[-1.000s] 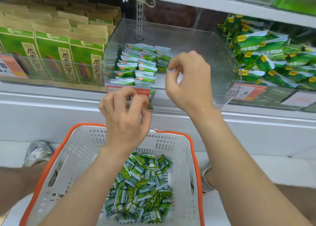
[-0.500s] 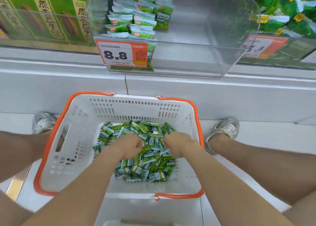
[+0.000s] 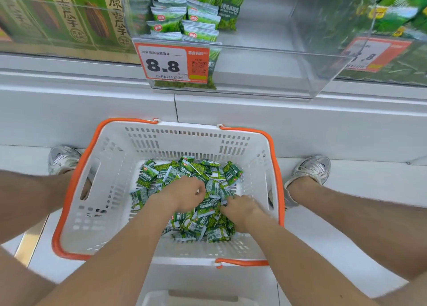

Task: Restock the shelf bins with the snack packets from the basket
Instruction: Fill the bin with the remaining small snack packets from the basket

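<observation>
Both hands are down in the white slotted plastic basket with the orange rim (image 3: 69, 190), which sits on the floor between two silver sneakers (image 3: 309, 169).
- The loose pile of small green foil snack packets (image 3: 208, 169) lies on the basket floor, mostly centre to right.
- left hand (image 3: 187, 196): knuckles up, fingers curled into the pile, with a pale edge showing between thumb and fingers. It reads as a grip on a few packets.
- right hand (image 3: 240, 207): lies low on the pile with its fingers reaching left into the packets. It's motion-blurred, so I cannot tell whether it has closed on anything.
- The target is the clear acrylic shelf bin (image 3: 288, 72) above, behind the orange-and-white 8.8 price tag (image 3: 166, 63). Neat packet stacks (image 3: 184, 21) fill its left side only. The right side is bare.

Step, as I judge it: gathering a handful. There's a lot left in the basket, so it's early to mid task.

Risks from here:
- Slick foil and a blind grab. Packets can slide out of a loose fist on the lift and land on the floor or behind the basket.
- An overfilled handful can clip the bin's front lip and spill down over the price tag.
- Dropping packets in loose would knock the existing stacks over. They stand near the front wall with little margin.
- Neighbouring bins also hold green packaging: tall kraft-and-green seed bags (image 3: 69, 16) to the left, larger green bags (image 3: 392, 9) to the right. The clear walls make the dividers easy to misjudge, so mis-binning is possible.
- Packets lie face-up and face-down mixed, and stacking without sorting gives inconsistent facings.
</observation>
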The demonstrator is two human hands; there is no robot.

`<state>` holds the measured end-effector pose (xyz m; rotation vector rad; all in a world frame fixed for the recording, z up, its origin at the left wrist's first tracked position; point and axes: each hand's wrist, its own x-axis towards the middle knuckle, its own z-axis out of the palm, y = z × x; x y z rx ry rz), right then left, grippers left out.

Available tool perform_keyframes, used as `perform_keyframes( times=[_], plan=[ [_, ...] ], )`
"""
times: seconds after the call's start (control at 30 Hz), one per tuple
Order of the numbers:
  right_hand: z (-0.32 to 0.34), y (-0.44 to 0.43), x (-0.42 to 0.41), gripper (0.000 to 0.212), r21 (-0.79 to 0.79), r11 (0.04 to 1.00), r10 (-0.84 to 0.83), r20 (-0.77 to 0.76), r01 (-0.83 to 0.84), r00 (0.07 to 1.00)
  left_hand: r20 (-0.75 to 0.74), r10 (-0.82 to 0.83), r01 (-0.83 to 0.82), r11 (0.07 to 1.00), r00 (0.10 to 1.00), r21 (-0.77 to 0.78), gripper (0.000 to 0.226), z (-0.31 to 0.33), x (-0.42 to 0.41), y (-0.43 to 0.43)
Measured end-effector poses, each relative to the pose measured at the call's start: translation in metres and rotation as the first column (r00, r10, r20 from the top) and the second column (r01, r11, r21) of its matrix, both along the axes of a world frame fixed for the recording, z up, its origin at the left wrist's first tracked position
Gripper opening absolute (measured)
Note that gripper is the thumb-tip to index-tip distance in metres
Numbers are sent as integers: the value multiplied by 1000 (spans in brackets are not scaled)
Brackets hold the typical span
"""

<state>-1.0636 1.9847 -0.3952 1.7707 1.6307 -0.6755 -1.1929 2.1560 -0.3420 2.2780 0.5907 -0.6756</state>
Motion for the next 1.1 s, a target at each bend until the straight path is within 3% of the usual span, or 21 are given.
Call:
perform_keyframes(
  times=[0.17, 0.3, 0.4, 0.47, 0.57, 0.63, 0.7, 0.8, 0.9, 1.0, 1.07, 1.1],
  plan=[
    [7, 3, 12, 46, 73, 983, -164, -93, 171, 982, 33, 45, -43, 998, 998, -47, 22, 6, 1, 0],
    [23, 14, 28, 10, 173, 914, -330, -208, 367, 921, 62, 95, -87, 989, 994, -120, 25, 14, 4, -1],
    [36, 22, 33, 9, 236, 708, -504, -492, 666, 710, 113, 169, -151, 977, 979, -151, 25, 20, 8, -1],
    [49, 29, 33, 8, 245, 553, -531, -633, 796, 564, 131, 228, -201, 961, 965, -190, 31, 22, 10, 0],
    [72, 43, 28, 10, 137, 345, -518, -798, 929, 310, 138, 346, -296, 909, 928, -294, 40, 24, 7, 1],
    [84, 50, 24, 15, 11, 232, -491, -862, 973, 127, 161, 541, -426, 784, 825, -452, 35, 26, 6, 2],
    [96, 54, 24, 22, -100, 203, -443, -897, 974, 0, 204, 678, -503, 683, 706, -530, 28, 34, 6, 6],
    [114, 56, 29, 34, -99, 251, -350, -937, 963, -5, 256, 759, -522, 612, 598, -594, 10, 52, 5, 15],
    [125, 61, 34, 35, -73, 217, -307, -952, 973, -3, 269, 785, -467, 565, 558, -681, 19, 67, 5, 22],
    [136, 64, 37, 32, -104, 200, -210, -976, 974, -61, 296, 809, -420, 533, 508, -735, 29, 83, 10, 20],
    [145, 66, 38, 37, -120, 205, -178, -981, 971, -84, 348, 814, -413, 547, 465, -728, 32, 95, 14, 17],
    [151, 67, 38, 38, -79, 210, -172, -984, 975, -43, 405, 802, -414, 580, 438, -701, 33, 102, 17, 15]
  ],
)
